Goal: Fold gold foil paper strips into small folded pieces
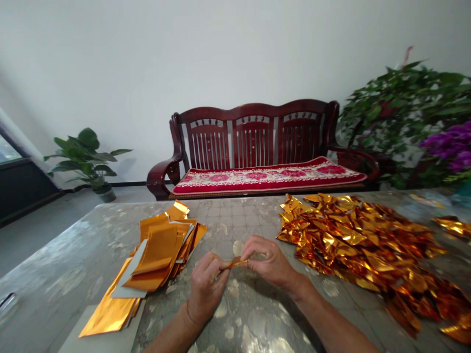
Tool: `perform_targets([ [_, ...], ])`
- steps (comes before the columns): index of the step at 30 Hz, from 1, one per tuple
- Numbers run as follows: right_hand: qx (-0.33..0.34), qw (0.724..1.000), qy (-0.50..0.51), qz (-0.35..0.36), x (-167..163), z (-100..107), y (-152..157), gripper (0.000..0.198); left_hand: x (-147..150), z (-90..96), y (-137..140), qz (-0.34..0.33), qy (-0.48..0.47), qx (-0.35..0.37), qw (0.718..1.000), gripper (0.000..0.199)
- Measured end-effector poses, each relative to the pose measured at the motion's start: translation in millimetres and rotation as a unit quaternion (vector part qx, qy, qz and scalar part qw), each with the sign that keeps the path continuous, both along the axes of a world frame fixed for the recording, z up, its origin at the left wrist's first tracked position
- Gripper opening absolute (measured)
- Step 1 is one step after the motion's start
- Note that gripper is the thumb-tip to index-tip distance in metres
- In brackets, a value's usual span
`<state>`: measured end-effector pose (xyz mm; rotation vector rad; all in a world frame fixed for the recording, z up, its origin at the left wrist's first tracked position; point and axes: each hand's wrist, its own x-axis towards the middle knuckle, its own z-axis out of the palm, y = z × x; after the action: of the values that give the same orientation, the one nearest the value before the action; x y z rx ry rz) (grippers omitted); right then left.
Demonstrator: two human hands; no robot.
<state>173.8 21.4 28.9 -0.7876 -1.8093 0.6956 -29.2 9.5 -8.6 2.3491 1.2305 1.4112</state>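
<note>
A narrow folded strip of gold foil paper point(237, 263) is stretched between my two hands, just above the table. My left hand point(208, 279) pinches its left end with thumb and fingers. At the other end, my right hand point(270, 260) has its fingertips closed on the strip. Left of my hands lies a loose stack of flat gold foil sheets point(156, 252), some showing a grey-white back. On the right spreads a large heap of folded gold foil pieces point(349, 235), crumpled-looking and pointed. Parts of the strip are hidden by my fingers.
The table point(221, 323) wears a grey patterned cover. Behind it stands a dark red wooden bench point(253, 132) with a red floral cushion point(265, 175). A potted plant point(88, 157) is at left; leafy plants point(408, 103) and purple flowers point(449, 147) are at right.
</note>
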Motion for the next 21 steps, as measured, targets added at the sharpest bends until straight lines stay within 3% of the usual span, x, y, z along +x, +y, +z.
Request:
perform_targets([
  [11, -0.036, 0.999, -0.003, 0.001, 3, -1, 3, 0.01, 1, -3.1, 2, -0.013, 0.013, -0.05, 0.999, 0.018],
  [17, -0.052, 0.999, 0.014, -0.006, 9, -6, 9, 0.013, 5, -4.0, 1, -0.055, -0.016, -0.063, 0.996, 0.018],
  [21, -0.092, 0.995, 0.008, -0.049, 11, -17, 15, 0.009, 10, -8.5, 6, -0.012, -0.047, -0.083, 0.995, 0.015],
])
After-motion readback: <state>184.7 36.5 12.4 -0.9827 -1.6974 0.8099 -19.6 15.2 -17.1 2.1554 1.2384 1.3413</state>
